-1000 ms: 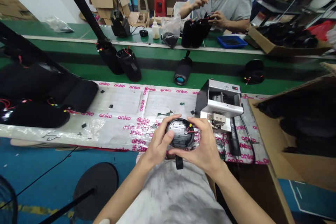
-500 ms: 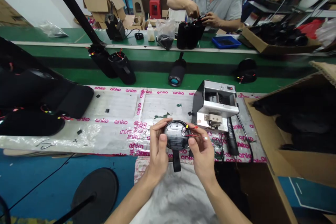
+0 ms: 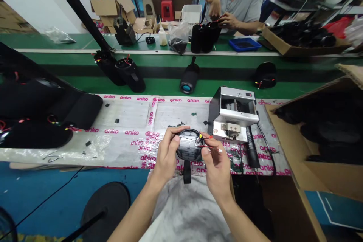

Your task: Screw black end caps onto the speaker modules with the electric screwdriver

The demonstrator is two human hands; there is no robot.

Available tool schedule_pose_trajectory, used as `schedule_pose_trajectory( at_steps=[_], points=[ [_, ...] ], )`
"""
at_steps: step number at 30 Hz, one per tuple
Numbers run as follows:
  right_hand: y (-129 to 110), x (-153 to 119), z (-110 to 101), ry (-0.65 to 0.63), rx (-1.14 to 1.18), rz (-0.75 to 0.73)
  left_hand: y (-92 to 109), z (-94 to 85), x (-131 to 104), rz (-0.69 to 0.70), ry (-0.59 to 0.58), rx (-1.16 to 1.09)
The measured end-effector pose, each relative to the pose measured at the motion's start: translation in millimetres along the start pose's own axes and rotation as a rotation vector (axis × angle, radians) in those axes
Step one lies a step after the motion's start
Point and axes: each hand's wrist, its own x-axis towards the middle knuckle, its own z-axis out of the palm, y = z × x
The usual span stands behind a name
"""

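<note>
Between my two hands is a round black speaker housing (image 3: 189, 150), its open end facing up toward me. Red wires with small yellow, red and white connectors stick out on its right side, and a black strap (image 3: 187, 172) hangs from its near edge. My left hand (image 3: 168, 151) is closed round the left rim, thumb on top. My right hand (image 3: 217, 162) grips the right rim with its thumb, close to the wires. What lies deep inside the housing is too dark to make out.
A silver tape-dispenser-like machine (image 3: 234, 113) stands right on the bench. An open carton (image 3: 326, 174) of black parts is at far right, black housings (image 3: 36, 132) at left. Speakers (image 3: 190, 77) stand on the green conveyor. Across it, a person handles a black housing (image 3: 205, 38).
My hands and the housing have shifted slightly left; my left thumb has moved up along the rim. Across the conveyor, the person's arm has risen.
</note>
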Motion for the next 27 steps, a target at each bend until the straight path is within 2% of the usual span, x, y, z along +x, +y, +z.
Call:
schedule_pose_trajectory(
  at_steps=[3,7,10,14,16,18,22,23,25,27],
  points=[
    [3,-1,1,-0.001,-0.001,-0.002,0,-9.3,27,-0.031,-0.137,-0.068],
    [6,0,1,-0.005,-0.029,-0.016,-10,-11.3,55,-0.036,-0.365,-0.217],
    [7,2,1,-0.009,-0.080,-0.045,-15,-9.4,59,-0.029,-0.479,-0.219],
    [0,9,-12,-0.078,-0.155,-0.088,-13,-10.4,55,-0.040,-0.528,-0.134],
    [-10,19,-34,-0.129,-0.219,-0.097,-13,-11.1,53,-0.050,-0.519,-0.141],
    [-21,34,-69,-0.090,-0.322,-0.092,-14,-10.4,52,-0.058,-0.495,-0.176],
    [-27,76,-145,0.281,-0.581,0.002,-18,-5.7,45,-0.050,-0.427,-0.196],
    [-23,86,-158,0.305,-0.641,0.058,-19,-4.7,44,-0.043,-0.413,-0.187],
    [-10,101,-175,0.254,-0.706,0.164,-20,-3.9,41,-0.033,-0.391,-0.180],
    [4,109,-181,0.164,-0.703,0.238,-20,-4.4,40,-0.037,-0.379,-0.184]
  ],
)
